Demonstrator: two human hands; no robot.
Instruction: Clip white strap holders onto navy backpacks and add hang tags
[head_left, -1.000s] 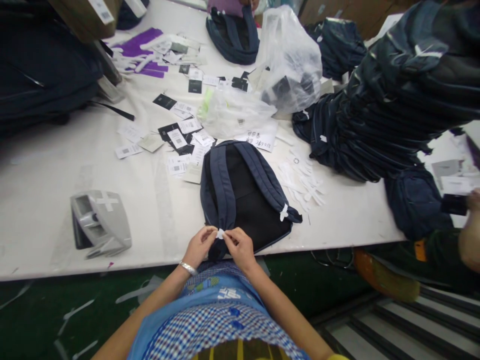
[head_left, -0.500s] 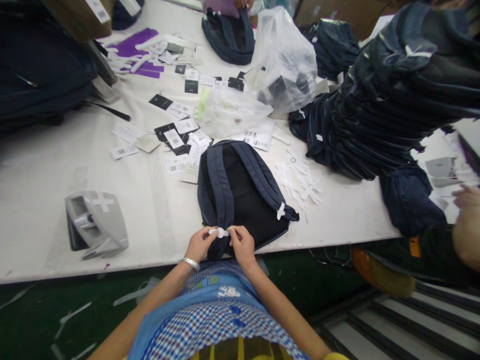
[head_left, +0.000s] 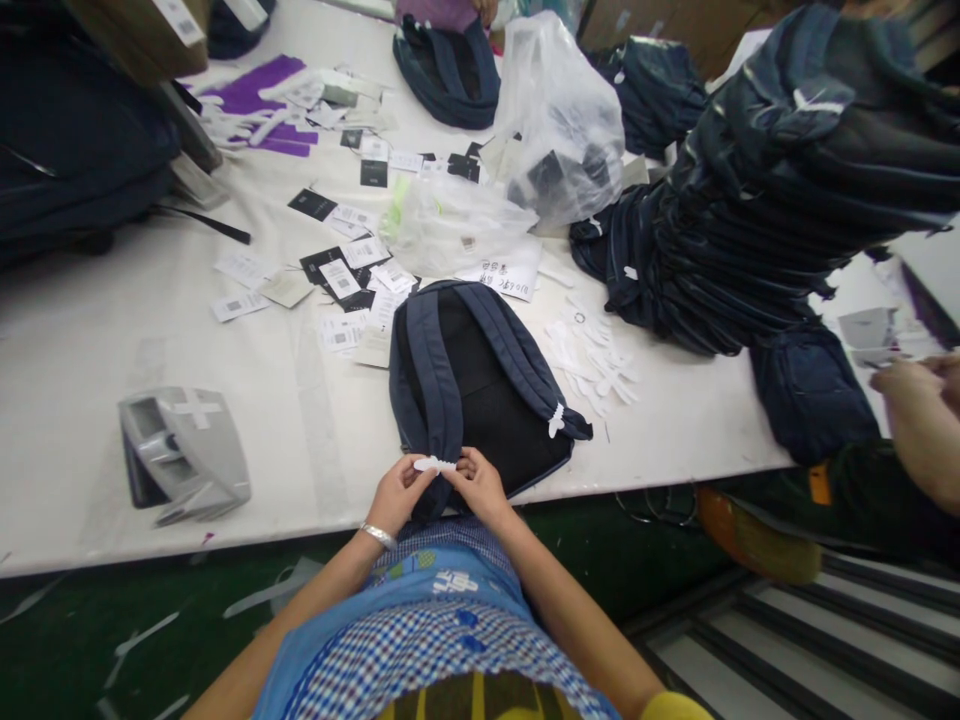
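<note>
While the grey device (head_left: 184,455) sits well left on the surface (head_left: 300,400), left hand (head_left: 396,492) and right hand (head_left: 480,485) each pinch one end of the white strip (head_left: 435,464). Its long axis runs left-right, crossing the left strap (head_left: 435,380) at the near edge. The backpack (head_left: 487,400) lies straps-up straight ahead, equally near both hands. Vs 1 s ago, the strip was bunched between fingertips and is now stretched flat. The co-worker's hand (head_left: 911,395) far right has come further in.

Nothing reads clearly: the handwritten slip (head_left: 501,278) just beyond the backpack (head_left: 480,390) and the barcode tags (head_left: 337,278) to its left are illegible.
</note>
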